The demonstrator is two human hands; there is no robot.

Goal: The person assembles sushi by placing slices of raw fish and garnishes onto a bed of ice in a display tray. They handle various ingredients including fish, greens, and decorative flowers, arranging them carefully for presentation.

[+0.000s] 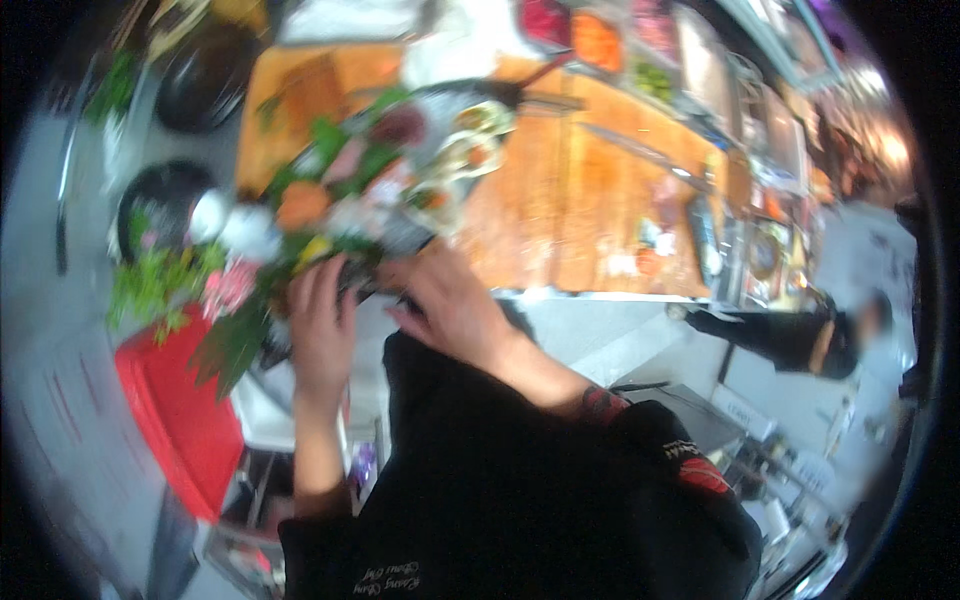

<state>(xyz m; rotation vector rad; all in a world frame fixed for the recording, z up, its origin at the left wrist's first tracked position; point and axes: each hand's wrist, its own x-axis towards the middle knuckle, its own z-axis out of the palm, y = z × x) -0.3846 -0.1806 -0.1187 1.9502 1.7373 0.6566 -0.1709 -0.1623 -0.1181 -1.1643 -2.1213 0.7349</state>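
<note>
A dark platter [465, 100] carries a dressed arrangement of green leaves, pale and orange pieces of food, and several open shells [470, 155] with fillings. At its near end both my hands work close together, blurred. My left hand [320, 305] has its fingers bent down over the near end of the arrangement. From the right my right hand [450, 305] reaches in, fingers curled toward a small dark thing [358, 275] between the hands, whose kind is too blurred to tell. A pink flower [230, 288] and a long green leaf [235, 350] lie left of my left hand.
Wooden cutting boards [530, 225] lie under and beside the platter; a knife [645, 150] rests on the right one. Tubs of coloured ingredients [597, 42] line the back. Dark bowls [205, 80] and a red lid [180, 410] are at left. Another person [790, 335] is at right.
</note>
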